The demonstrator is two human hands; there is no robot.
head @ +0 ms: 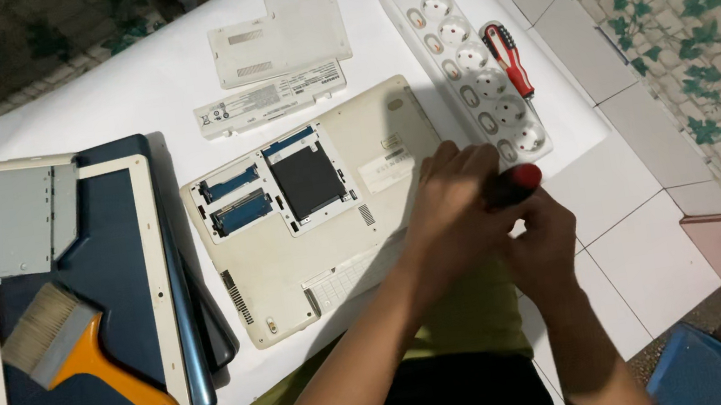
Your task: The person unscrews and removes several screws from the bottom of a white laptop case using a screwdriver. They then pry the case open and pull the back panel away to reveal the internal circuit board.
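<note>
A white laptop base (295, 268) lies upside down on the white table, its bottom cover off and its memory and drive bays showing. My left hand (451, 209) rests over its right edge, fingers curled around the shaft end of a screwdriver. My right hand (542, 238) grips the red and black handle of that screwdriver (513, 183). The tool's tip is hidden under my left hand.
A white cover panel (280, 30) and a white battery (271, 99) lie behind the laptop. A white power strip (462, 56) carries a second red screwdriver (508, 58). At left a dark laptop (116, 265) bears a white bezel, a grey drive (11, 223) and an orange brush (81, 354).
</note>
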